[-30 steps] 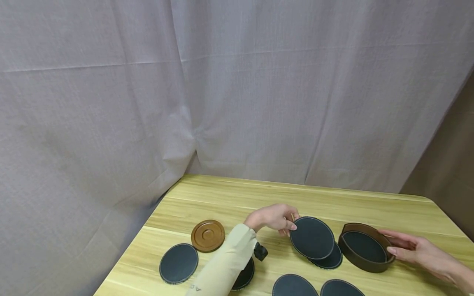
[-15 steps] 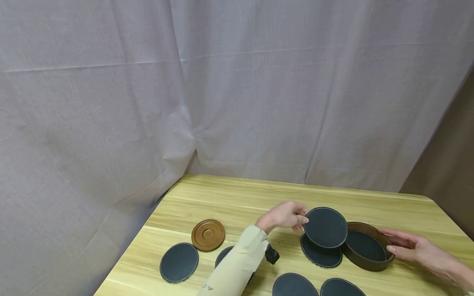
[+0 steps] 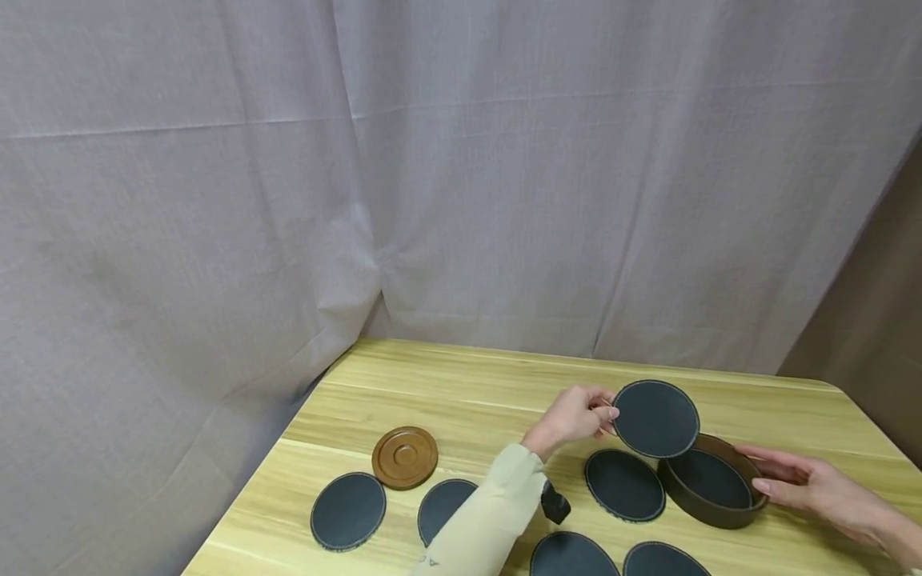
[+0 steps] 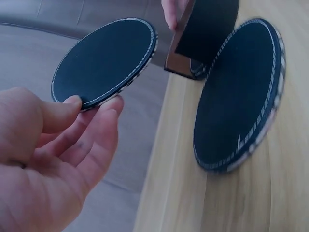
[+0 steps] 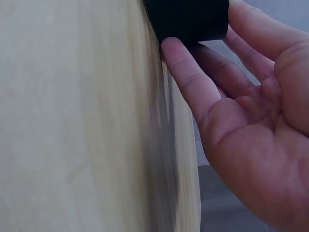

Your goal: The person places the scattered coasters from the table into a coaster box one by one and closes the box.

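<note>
A round black coaster [image 3: 655, 418] with pale edge stitching is pinched at its left edge by my left hand [image 3: 575, 416], thumb on top and fingers beneath. In the head view it is raised and overlaps the far left rim of a round, dark brown coaster holder [image 3: 697, 506]. Inside that holder lies another black coaster [image 3: 711, 478]. My right hand [image 3: 821, 488] grips the holder's right side, thumb at the near wall and fingers behind. The right wrist view shows the fingertips on the holder's dark wall [image 5: 190, 19]. One more black coaster [image 4: 236, 96] lies flat on the table, left of the holder.
Two black coasters [image 3: 574, 556] [image 3: 664, 562] lie at the front edge of the view. Further left are two more, one coaster [image 3: 349, 512] beside a brown grooved disc [image 3: 405, 458], the other coaster [image 3: 445, 504] partly under the left sleeve. A grey curtain [image 3: 504, 200] hangs behind the wooden table [image 3: 461, 376].
My left hand has lifted its coaster up and to the right, off the one lying beside the holder, which now shows fully. The right hand and the holder have stayed in place.
</note>
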`<state>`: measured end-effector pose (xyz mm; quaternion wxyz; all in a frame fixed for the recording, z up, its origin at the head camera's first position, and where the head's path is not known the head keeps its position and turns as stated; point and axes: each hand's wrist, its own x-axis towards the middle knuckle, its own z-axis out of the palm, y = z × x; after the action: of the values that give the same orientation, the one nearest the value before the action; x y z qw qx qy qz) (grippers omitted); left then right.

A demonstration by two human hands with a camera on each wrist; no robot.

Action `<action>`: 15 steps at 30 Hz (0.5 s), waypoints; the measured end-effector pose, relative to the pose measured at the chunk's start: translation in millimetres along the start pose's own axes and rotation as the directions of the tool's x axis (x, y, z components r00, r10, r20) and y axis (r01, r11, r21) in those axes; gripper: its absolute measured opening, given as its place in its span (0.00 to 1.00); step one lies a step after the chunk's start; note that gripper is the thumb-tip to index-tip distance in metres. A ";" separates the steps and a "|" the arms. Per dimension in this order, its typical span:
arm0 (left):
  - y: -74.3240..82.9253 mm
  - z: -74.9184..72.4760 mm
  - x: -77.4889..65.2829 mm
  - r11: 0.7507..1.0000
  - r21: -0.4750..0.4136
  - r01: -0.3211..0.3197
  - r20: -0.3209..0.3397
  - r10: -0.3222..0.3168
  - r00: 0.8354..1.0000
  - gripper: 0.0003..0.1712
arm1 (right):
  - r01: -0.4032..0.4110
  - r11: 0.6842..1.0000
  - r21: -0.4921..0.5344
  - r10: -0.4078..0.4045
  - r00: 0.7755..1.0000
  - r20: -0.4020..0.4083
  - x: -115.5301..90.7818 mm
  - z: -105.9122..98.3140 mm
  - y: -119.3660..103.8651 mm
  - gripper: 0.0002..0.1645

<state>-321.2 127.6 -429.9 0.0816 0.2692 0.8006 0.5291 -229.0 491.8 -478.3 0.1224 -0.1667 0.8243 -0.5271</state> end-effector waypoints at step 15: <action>6.2 42.8 11.7 0.975 -0.217 0.053 -0.142 -0.085 0.986 0.06 | -0.019 1.000 0.019 0.019 1.000 0.007 1.1 -0.9 -0.2 0.32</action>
<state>-311.1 169.9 -440.8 0.0675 0.1901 0.7523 0.6272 -230.3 492.0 -477.7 0.1317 -0.1597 0.8204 -0.5330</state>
